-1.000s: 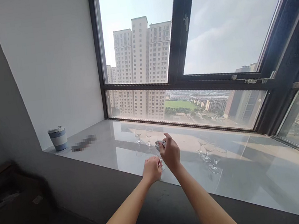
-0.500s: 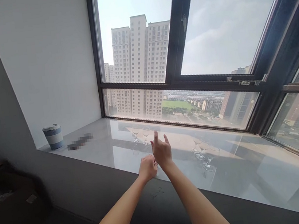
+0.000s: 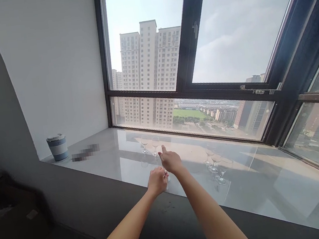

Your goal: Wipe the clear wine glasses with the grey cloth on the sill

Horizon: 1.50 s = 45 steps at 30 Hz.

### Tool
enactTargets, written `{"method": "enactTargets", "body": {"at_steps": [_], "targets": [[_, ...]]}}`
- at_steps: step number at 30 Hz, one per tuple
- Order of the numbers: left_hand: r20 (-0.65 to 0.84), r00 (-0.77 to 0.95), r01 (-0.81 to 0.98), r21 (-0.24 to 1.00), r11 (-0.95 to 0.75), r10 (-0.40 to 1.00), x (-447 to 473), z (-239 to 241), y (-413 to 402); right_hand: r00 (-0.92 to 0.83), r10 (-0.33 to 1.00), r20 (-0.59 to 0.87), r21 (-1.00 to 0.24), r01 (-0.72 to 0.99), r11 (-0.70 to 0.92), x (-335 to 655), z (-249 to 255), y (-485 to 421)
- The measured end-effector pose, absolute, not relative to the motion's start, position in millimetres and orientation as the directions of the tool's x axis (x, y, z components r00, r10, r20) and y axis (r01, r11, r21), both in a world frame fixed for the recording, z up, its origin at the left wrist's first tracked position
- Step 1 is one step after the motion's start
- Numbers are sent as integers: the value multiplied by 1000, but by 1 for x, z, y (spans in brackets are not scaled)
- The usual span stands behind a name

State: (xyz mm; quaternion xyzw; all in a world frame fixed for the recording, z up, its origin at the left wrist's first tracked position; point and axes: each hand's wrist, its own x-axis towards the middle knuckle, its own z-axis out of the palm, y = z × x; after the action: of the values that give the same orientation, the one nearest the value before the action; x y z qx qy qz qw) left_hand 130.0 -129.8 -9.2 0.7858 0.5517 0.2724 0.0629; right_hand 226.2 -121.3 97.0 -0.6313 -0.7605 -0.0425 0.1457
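My left hand [image 3: 157,180] is closed near the front edge of the sill, its fingers wrapped round a clear stemmed glass [image 3: 169,178]. Only a little of that glass shows beside the fingers. Just above and to the right is my right hand [image 3: 171,161], its index finger stretched out and its thumb apart; I see nothing held in it, though its palm side is hidden. Beyond my hands stand two stemmed glasses, the left glass [image 3: 145,151] and the right glass [image 3: 155,152]. To the right, three more cluster together, the nearest glass [image 3: 221,180] closest to the front.
A blue-and-white striped bucket [image 3: 58,149] stands at the left end of the glossy sill [image 3: 108,157]. Beside it lies a blurred-out dark item [image 3: 85,152]. A dark window frame [image 3: 185,92] borders the back, and the sill's front edge drops off below my wrists.
My right hand has lowered slightly and turned, with fewer fingers raised than before. The left hand stays nearly where it was. The view has shifted a little.
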Motion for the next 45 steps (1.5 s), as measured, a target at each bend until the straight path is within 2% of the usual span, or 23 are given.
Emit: {"method": "enactTargets", "body": {"at_steps": [5, 13, 20, 28, 35, 38, 42, 45], "targets": [[369, 241, 830, 401, -388, 898, 130, -11, -129, -208, 958, 195, -134, 963, 236, 229, 102, -120], [389, 252, 821, 398, -409, 886, 129, -13, -126, -179, 958, 224, -129, 969, 212, 226, 98, -121], [402, 246, 792, 441, -422, 882, 127, -13, -126, -110, 936, 335, -125, 979, 160, 221, 89, -118], [450, 186, 794, 454, -403, 873, 125, -18, -120, 19, 838, 545, -320, 929, 187, 227, 72, -117], [517, 163, 764, 473, -439, 840, 125, -20, -119, 86, 723, 685, -334, 920, 207, 221, 65, -118], [533, 130, 751, 498, -434, 836, 124, -19, -121, 157, 685, 711, -455, 846, 278, 219, 66, -120], [506, 111, 729, 544, -416, 855, 124, -20, -122, 406, 619, 672, -694, 636, 337, 219, 85, -125], [453, 91, 664, 636, -393, 887, 122, -22, -118, 509, 589, 628, -765, 541, 349, 223, 108, -127]]}}
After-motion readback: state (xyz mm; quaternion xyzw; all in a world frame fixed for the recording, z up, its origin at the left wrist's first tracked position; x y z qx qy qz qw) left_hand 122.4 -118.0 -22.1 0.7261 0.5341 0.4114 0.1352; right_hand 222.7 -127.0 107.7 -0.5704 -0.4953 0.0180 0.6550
